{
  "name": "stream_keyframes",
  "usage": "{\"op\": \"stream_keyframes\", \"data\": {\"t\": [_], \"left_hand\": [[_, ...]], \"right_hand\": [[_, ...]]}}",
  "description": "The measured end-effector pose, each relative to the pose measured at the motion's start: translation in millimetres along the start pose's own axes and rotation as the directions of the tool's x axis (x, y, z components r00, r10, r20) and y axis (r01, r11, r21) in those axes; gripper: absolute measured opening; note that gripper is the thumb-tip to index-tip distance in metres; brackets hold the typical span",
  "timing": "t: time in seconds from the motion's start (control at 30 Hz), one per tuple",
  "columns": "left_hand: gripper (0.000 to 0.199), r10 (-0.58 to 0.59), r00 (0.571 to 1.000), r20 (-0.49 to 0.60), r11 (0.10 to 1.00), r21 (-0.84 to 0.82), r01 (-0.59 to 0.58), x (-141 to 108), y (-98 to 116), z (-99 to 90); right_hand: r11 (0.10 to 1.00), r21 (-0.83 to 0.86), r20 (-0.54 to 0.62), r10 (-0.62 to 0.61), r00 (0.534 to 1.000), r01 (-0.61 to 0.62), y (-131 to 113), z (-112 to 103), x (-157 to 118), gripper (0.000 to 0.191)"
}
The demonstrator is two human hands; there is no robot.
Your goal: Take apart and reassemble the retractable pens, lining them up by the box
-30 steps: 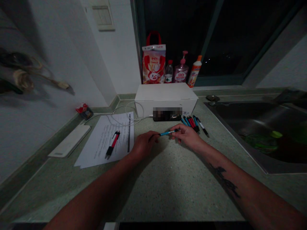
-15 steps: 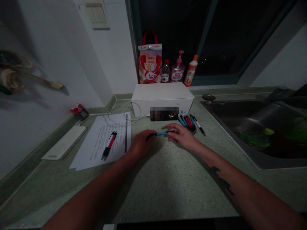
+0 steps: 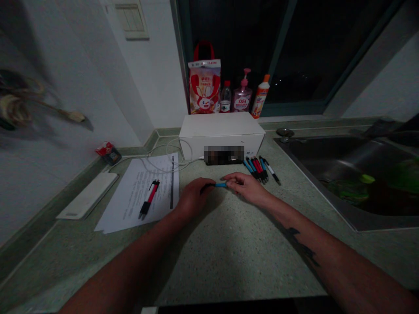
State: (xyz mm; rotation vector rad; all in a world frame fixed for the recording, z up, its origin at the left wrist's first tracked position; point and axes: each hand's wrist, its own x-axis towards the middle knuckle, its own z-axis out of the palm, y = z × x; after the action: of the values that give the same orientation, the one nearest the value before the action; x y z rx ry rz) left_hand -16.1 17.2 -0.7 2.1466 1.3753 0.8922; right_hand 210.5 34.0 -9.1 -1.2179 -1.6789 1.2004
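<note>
A blue pen (image 3: 220, 185) with a black grip lies level between my two hands, just above the counter. My left hand (image 3: 194, 195) is closed around its black end. At the other end, the fingers of my right hand (image 3: 246, 186) pinch the pen and hide its tip. Beyond my right hand lies a row of several pens (image 3: 257, 168), blue, red and black, with a white pen (image 3: 271, 171) at its right side. To the left, red and black pens (image 3: 149, 199) rest side by side on printed paper sheets (image 3: 131, 187).
A white box (image 3: 222, 126) stands at the back, a phone-like dark device (image 3: 224, 158) leaning on its front. A white cable (image 3: 168, 162) loops over the paper. On the left is a flat white case (image 3: 87, 195). The metal sink (image 3: 347, 222) is at right; bottles (image 3: 242, 98) line the windowsill.
My right hand has shifted slightly left along the pen and closed further on it, so less of the blue barrel shows. My left hand has barely moved.
</note>
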Motion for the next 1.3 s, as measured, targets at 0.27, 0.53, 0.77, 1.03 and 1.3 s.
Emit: {"op": "stream_keyframes", "data": {"t": [0.27, 0.53, 0.77, 1.03, 1.3], "left_hand": [[0.020, 0.044, 0.999, 0.001, 0.999, 0.030, -0.044, -1.1, -2.6, 2.1], [0.019, 0.058, 0.998, 0.018, 0.998, 0.034, -0.059, -0.6, -0.6, 3.0], [0.019, 0.084, 0.996, -0.001, 0.996, 0.012, -0.084, -1.0, -3.4, 4.5], [0.018, 0.079, 0.997, 0.003, 0.996, 0.033, -0.079, -1.7, -4.2, 6.8], [0.018, 0.100, 0.995, -0.014, 0.994, 0.039, -0.100, -2.6, -3.1, 5.4]], "right_hand": [[0.973, -0.183, 0.007, -0.145, 0.989, 0.144, -0.9, -0.7, -2.7, 0.019], [0.936, -0.328, 0.055, -0.118, 0.992, 0.129, -2.4, 0.8, -4.6, 0.032], [0.916, -0.345, 0.064, -0.197, 0.978, 0.207, -2.5, 2.4, -4.9, 0.021], [0.850, -0.450, 0.038, -0.286, 0.957, 0.272, -7.5, 2.8, -7.4, 0.013], [0.813, -0.509, 0.134, -0.250, 0.959, 0.283, -12.2, 6.0, -10.1, 0.020]]}}
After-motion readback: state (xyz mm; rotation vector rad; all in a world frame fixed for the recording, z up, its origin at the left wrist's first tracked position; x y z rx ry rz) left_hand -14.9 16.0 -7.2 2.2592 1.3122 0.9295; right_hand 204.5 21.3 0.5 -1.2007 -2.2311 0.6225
